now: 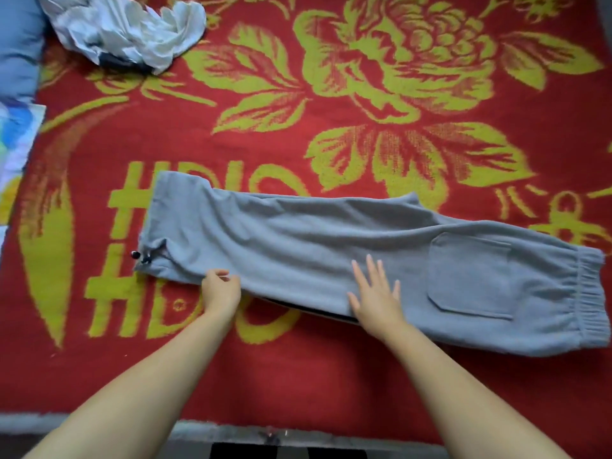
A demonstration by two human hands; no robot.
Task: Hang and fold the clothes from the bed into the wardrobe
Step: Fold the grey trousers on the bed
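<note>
Grey sweatpants [298,240] lie flat across the bed, folded lengthwise, with the elastic waistband at the right, a patch pocket near it and the leg cuffs with drawcords at the left. My right hand [376,293] lies flat on the trousers' near edge, fingers straight and spread. My left hand [220,289] is at the near edge closer to the cuffs, fingers loosely curled at the fabric's border; whether it pinches the cloth is unclear. The wardrobe is out of view.
The bed is covered by a red blanket [364,127] with yellow-green flowers and letters. A crumpled white garment [132,31] lies at the far left corner. A blue pillow [16,44] and a patterned cloth [16,140] sit along the left side. The bed's near edge [265,432] is below my arms.
</note>
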